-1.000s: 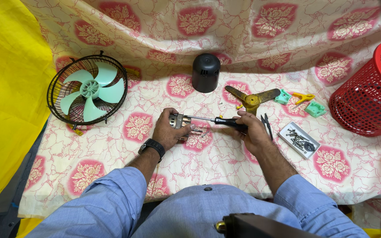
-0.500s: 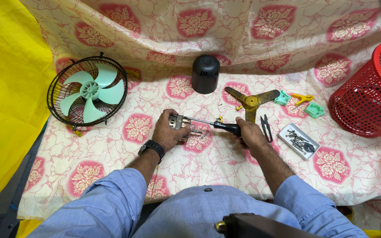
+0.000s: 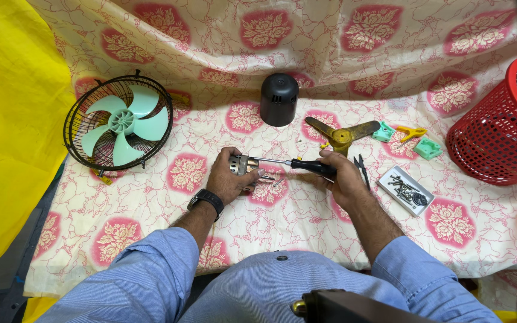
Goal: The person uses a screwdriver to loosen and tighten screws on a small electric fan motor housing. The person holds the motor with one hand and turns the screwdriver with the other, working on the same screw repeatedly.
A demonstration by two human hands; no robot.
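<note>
My left hand point(image 3: 225, 178), with a black watch on its wrist, grips a small metal fan motor point(image 3: 239, 164) against the flowered cloth. My right hand point(image 3: 343, 178) holds a black-handled screwdriver point(image 3: 303, 165) lying level, its tip set against the motor's right side. A few small metal parts point(image 3: 268, 178) lie on the cloth just below the screwdriver shaft.
A black wire fan cage with mint-green blades point(image 3: 119, 124) leans at the left. A black motor cover point(image 3: 279, 99) stands behind. A brass-coloured bracket point(image 3: 342, 135), green and yellow plastic pieces point(image 3: 411, 139), pliers point(image 3: 361, 168), a tray of screws point(image 3: 406, 190) and a red mesh basket point(image 3: 504, 128) sit right.
Both hands stay on the motor and screwdriver; the right hand has shifted its grip slightly on the handle. Nothing else has moved.
</note>
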